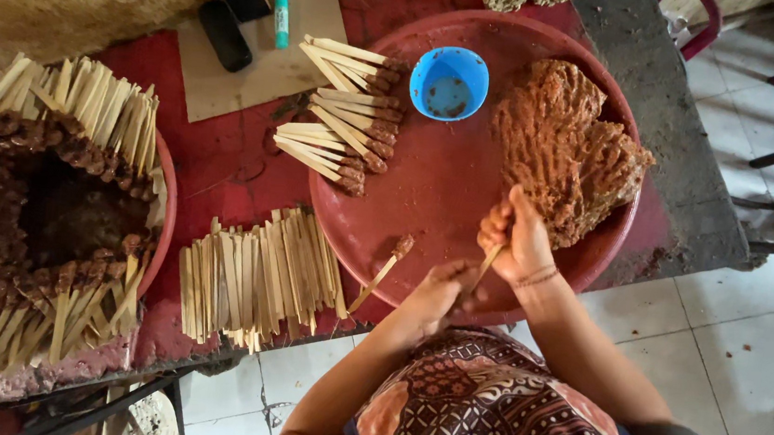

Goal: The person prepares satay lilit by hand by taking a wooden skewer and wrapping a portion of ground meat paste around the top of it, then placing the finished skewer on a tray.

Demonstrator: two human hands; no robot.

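- Your right hand (517,243) grips a bamboo stick (488,262) at the near rim of the red tray (426,193).
- Your left hand (436,295) pinches a meat-tipped skewer (382,268) at that rim.
- Minced meat (566,145) sits on the tray's right side, blue bowl (449,83) on its far side.

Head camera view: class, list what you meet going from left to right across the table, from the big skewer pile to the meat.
Basin of finished skewers → loose bamboo sticks → filled skewers on the red tray → blue bowl → mound of minced meat.
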